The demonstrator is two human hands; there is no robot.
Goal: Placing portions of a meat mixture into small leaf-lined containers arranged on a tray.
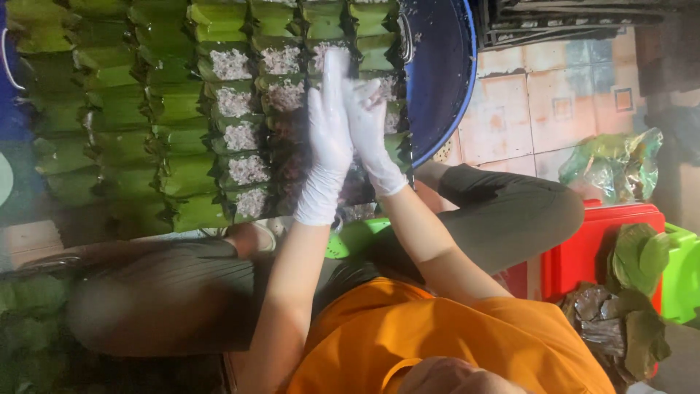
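Note:
My left hand point(326, 142) and my right hand point(370, 138), both in white gloves, are pressed flat palm to palm with fingers stretched out. Neither holds anything. They hover over rows of green leaf-wrapped parcels point(168, 109) stacked close together. The nearest parcels point(240, 135) are open at the end and show white rice filling with dark specks. The parcels lie in a large blue basin point(446, 87), whose rim curves just right of my hands. Part of the parcels behind my hands is hidden.
My knees in dark trousers point(510, 211) frame the basin, and a green sandal point(357, 237) lies between them. At the right stand a red plastic box point(594, 244) bearing loose leaves point(638, 259), a green plastic item point(684, 273) and a bag of greens point(612, 166) on tiled floor point(525, 109).

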